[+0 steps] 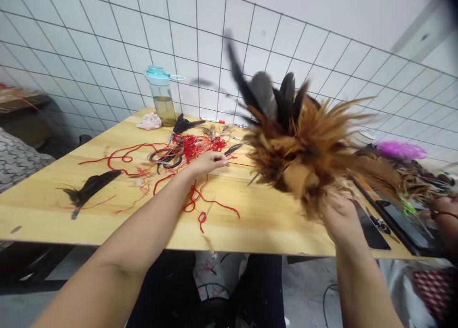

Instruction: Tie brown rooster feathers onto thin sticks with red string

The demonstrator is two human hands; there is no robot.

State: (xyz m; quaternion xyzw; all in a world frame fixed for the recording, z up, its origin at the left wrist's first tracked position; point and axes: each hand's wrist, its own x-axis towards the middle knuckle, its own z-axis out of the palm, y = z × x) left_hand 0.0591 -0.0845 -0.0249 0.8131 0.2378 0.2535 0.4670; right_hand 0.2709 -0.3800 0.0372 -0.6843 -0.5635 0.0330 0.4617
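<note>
My right hand (339,213) is closed around the lower end of a bundle of brown and black feathers (300,142), lifted over the table and partly blurred. My left hand (211,163) is closed in a pinch above the middle of the table. A thin red string (241,164) runs from its fingertips toward the bundle. Just behind the left hand lies a tangled heap of red string (191,146), with black-handled scissors (168,158) beside it. Loose red strands (195,199) lie in front of that hand.
On the wooden table (272,227) are a water bottle (162,99), crumpled tissue (149,121), a red-and-white marker (213,120) and a dark feather cluster (93,187). At right are a phone-like dark slab (372,230), a black tray (400,218), purple plastic (400,150) and another person's hand (443,208).
</note>
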